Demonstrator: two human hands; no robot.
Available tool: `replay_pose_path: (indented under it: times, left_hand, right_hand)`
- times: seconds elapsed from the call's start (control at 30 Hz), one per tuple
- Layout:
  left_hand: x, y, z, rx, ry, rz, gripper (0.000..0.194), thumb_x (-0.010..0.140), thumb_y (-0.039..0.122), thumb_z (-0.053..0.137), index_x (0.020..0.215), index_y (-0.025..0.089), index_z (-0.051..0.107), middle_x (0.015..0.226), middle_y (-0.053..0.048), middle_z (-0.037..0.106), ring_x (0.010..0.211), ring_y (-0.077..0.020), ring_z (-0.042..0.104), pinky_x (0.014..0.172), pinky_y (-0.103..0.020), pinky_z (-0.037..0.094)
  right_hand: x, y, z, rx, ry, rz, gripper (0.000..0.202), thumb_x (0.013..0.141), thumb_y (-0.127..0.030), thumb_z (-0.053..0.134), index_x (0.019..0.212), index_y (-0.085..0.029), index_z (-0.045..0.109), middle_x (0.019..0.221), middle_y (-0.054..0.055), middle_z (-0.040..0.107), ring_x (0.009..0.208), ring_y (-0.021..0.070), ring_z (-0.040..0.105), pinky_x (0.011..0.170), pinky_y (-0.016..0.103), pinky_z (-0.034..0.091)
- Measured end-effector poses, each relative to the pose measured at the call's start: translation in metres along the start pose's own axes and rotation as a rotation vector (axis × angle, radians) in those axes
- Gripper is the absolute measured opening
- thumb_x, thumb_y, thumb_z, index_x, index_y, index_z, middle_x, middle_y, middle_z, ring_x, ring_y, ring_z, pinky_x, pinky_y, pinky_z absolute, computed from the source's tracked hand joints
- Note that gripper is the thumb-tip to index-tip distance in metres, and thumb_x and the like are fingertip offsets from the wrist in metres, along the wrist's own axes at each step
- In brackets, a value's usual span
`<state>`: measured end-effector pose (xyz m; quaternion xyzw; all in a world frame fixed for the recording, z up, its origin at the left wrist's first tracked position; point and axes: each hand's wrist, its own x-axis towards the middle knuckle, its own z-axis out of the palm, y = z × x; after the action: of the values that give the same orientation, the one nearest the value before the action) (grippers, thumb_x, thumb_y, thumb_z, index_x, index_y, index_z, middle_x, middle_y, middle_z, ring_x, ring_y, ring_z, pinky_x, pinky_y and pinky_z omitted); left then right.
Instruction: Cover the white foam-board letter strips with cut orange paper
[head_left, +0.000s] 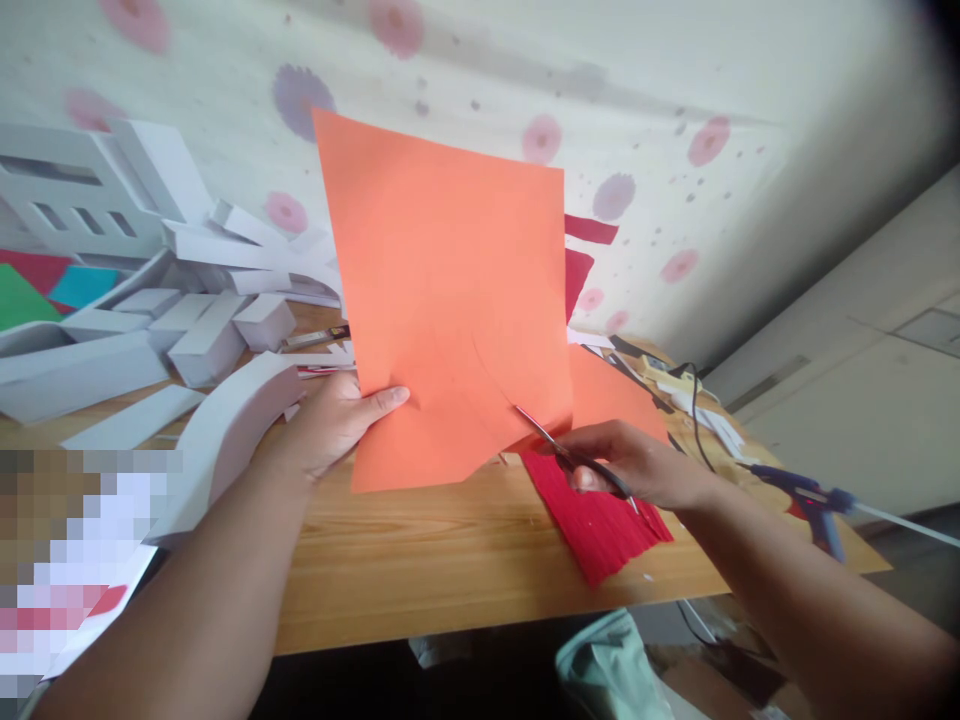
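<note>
My left hand point(349, 420) grips an orange sheet of paper point(450, 270) by its lower left edge, thumb on the near face and fingers hidden behind. The sheet stands upright above the table, with a thin curved line on its face. In my right hand point(622, 465) is a pair of scissors point(559, 445), whose tip meets the sheet at the end of that line, near its lower right. Below the scissors, the sheet's lower edge has a slanting cut. Red crinkled paper point(585, 520) lies on the table under my right hand.
White foam-board pieces point(202, 330) crowd the left side, with a utility knife point(319, 338) beside them. More orange paper point(619, 390) lies behind my right hand. A blue glue gun point(806, 495) rests at the right edge of the wooden table point(420, 560), near a power strip point(671, 378).
</note>
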<state>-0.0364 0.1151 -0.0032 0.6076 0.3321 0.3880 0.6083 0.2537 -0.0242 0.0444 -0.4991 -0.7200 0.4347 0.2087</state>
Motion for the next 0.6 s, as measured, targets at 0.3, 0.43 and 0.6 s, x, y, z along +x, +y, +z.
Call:
replay_pose_path:
  times: [0.3,0.43,0.6]
  left_hand:
    - [0.0012,-0.0002,-0.0017,0.04,0.008,-0.032,0.048,0.075,0.042,0.073,0.119,0.025,0.064,0.12,-0.006,0.068,0.105,-0.0277,0.067,0.087,-0.039,0.058]
    - [0.0016,-0.002,-0.0034,0.039,-0.016,-0.031,0.048,0.075,0.043,0.072,0.118,0.023,0.064,0.119,-0.008,0.069,0.105,-0.0286,0.067,0.086,-0.039,0.058]
    - [0.0021,-0.0031,-0.0036,0.011,-0.033,-0.027,0.045,0.076,0.042,0.072,0.116,0.024,0.065,0.117,-0.007,0.07,0.101,-0.0274,0.068,0.083,-0.037,0.059]
  right_hand:
    - [-0.0022,0.0015,0.0017,-0.013,0.014,0.007,0.041,0.088,-0.053,0.055,0.075,-0.013,0.058,0.068,-0.004,0.033,0.062,0.0094,0.028,0.056,0.024,0.023]
    - [-0.0028,0.0009,0.0036,0.024,0.017,0.032,0.041,0.089,-0.053,0.054,0.077,-0.013,0.057,0.068,-0.003,0.034,0.062,0.0099,0.028,0.056,0.025,0.023]
    - [-0.0021,0.0018,0.0062,0.059,0.03,0.022,0.039,0.088,-0.052,0.055,0.079,-0.014,0.059,0.069,-0.003,0.036,0.064,0.0104,0.029,0.056,0.025,0.025]
